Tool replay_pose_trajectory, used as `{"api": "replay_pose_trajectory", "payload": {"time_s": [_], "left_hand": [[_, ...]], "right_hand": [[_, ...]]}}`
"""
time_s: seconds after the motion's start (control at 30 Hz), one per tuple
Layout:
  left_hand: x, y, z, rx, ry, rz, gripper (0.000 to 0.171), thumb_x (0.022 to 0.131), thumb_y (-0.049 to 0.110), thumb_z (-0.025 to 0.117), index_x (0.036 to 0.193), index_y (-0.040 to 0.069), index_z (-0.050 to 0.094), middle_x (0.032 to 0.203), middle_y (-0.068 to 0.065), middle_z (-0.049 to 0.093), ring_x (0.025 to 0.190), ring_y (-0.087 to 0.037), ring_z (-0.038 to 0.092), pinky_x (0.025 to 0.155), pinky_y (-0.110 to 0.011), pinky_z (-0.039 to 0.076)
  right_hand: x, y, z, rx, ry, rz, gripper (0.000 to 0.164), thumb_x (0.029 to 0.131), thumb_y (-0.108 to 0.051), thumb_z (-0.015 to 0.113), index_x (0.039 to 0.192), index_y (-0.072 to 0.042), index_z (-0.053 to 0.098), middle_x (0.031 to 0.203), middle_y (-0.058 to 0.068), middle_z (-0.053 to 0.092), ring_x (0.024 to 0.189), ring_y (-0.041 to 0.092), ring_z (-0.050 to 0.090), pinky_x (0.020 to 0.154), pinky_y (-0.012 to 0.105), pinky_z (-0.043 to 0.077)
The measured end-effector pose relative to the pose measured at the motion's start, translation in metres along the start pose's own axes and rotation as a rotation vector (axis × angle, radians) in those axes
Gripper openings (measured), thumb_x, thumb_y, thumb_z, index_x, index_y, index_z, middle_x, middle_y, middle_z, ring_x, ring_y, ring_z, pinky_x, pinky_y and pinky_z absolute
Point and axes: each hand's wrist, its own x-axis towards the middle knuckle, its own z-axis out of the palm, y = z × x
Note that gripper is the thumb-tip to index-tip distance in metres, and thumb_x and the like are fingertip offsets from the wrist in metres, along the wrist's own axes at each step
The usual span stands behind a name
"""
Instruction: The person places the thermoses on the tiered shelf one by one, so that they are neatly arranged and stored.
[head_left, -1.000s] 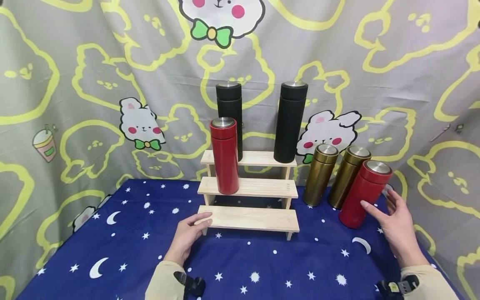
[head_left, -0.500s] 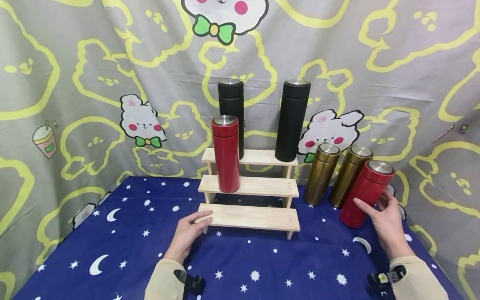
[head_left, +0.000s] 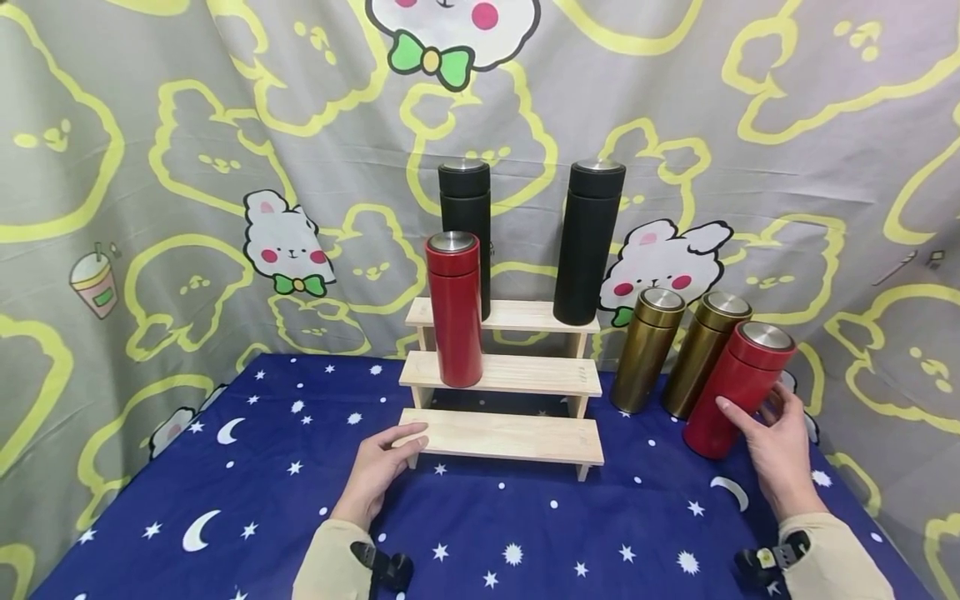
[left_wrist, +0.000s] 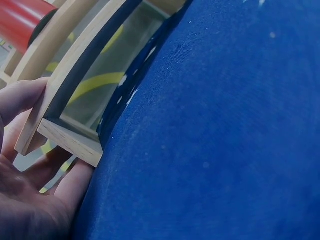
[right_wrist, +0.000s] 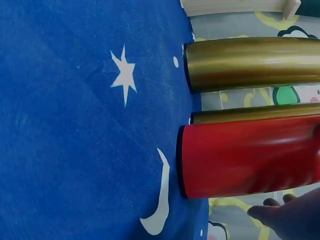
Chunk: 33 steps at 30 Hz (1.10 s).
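A red thermos (head_left: 742,383) with a steel-topped lid stands on the blue cloth at the right. My right hand (head_left: 780,446) holds its right side, thumb across the front and fingers partly hidden behind it; the right wrist view shows fingertips (right_wrist: 270,210) close by its wall. My left hand (head_left: 382,467) grips the left end of the bottom step of a three-tier wooden stand (head_left: 502,435), thumb on top and fingers lower down by the leg (left_wrist: 75,142). Another red thermos (head_left: 456,317) is on the middle step. Two black thermoses, one left (head_left: 467,200) and one right (head_left: 590,242), occupy the top step.
Two gold thermoses stand on the cloth between the stand and the held red one, the nearer to the stand (head_left: 647,350) and the other (head_left: 701,358) beside the red thermos. A patterned curtain (head_left: 187,167) hangs close behind everything.
My right hand has moved left and in against the red thermos, its fingers going behind it. The left hand keeps its place on the stand, and the head view has shifted slightly.
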Motion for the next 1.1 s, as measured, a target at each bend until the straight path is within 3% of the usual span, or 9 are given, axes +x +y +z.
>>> {"api": "replay_pose_trajectory", "payload": {"time_s": [0.1,0.23,0.43,0.67,0.8,0.97,1.1], "left_hand": [[0.000,0.000,0.000,0.006,0.000,0.004,0.031,0.080,0.013,0.081,0.110,0.005,0.075,0.054,0.010,0.032,0.045,-0.005,0.028,0.048,-0.020,0.030],[0.000,0.001,0.001,0.017,-0.002,0.014,0.033,0.080,0.014,0.082,0.110,0.004,0.075,0.063,0.007,0.046,0.046,-0.005,0.031,0.049,-0.019,0.032],[0.001,0.002,0.001,0.024,0.006,0.003,0.031,0.080,0.014,0.082,0.110,0.006,0.076,0.081,0.001,0.055,0.053,-0.006,0.037,0.052,-0.021,0.034],[0.002,0.001,0.001,0.035,0.004,-0.002,0.031,0.080,0.015,0.081,0.110,0.007,0.076,0.089,-0.002,0.058,0.055,-0.007,0.038,0.053,-0.021,0.034],[0.002,0.000,0.001,0.028,0.006,-0.001,0.031,0.080,0.015,0.082,0.109,0.007,0.076,0.099,-0.003,0.061,0.063,-0.009,0.047,0.056,-0.021,0.038],[0.002,0.000,0.001,0.026,0.007,-0.002,0.031,0.080,0.015,0.081,0.109,0.007,0.076,0.098,-0.002,0.061,0.061,-0.009,0.044,0.055,-0.021,0.036],[0.002,-0.001,0.000,0.026,0.002,-0.002,0.032,0.080,0.015,0.081,0.110,0.006,0.075,0.082,0.002,0.057,0.055,-0.007,0.039,0.053,-0.021,0.035]], "right_hand": [[0.000,-0.001,0.000,-0.033,0.006,-0.029,0.089,0.092,-0.026,0.071,0.158,-0.014,0.011,0.158,0.013,0.019,0.143,0.027,0.024,0.105,0.021,0.029],[0.002,-0.001,0.000,-0.096,0.019,-0.059,0.081,0.093,-0.026,0.069,0.156,-0.012,0.020,0.150,0.014,0.030,0.130,0.020,0.038,0.088,0.009,0.038],[0.003,-0.003,0.000,-0.098,0.024,-0.065,0.077,0.093,-0.025,0.070,0.153,-0.010,0.026,0.141,0.013,0.038,0.115,0.011,0.047,0.081,0.009,0.042],[-0.002,-0.005,-0.004,-0.164,0.037,-0.019,0.082,0.091,-0.030,0.071,0.155,-0.011,0.023,0.144,0.015,0.038,0.123,0.020,0.046,0.082,0.010,0.042],[-0.006,-0.009,-0.004,-0.167,0.023,-0.032,0.083,0.091,-0.030,0.073,0.155,-0.010,0.025,0.140,0.014,0.040,0.114,0.013,0.049,0.079,0.010,0.042],[-0.013,-0.017,-0.004,-0.138,0.012,-0.047,0.081,0.090,-0.026,0.074,0.154,-0.013,0.027,0.139,0.011,0.040,0.113,0.009,0.048,0.080,0.009,0.041],[-0.019,-0.025,-0.002,-0.154,0.004,-0.049,0.081,0.090,-0.026,0.074,0.155,-0.016,0.027,0.142,0.012,0.038,0.118,0.012,0.047,0.083,0.009,0.041]]}}
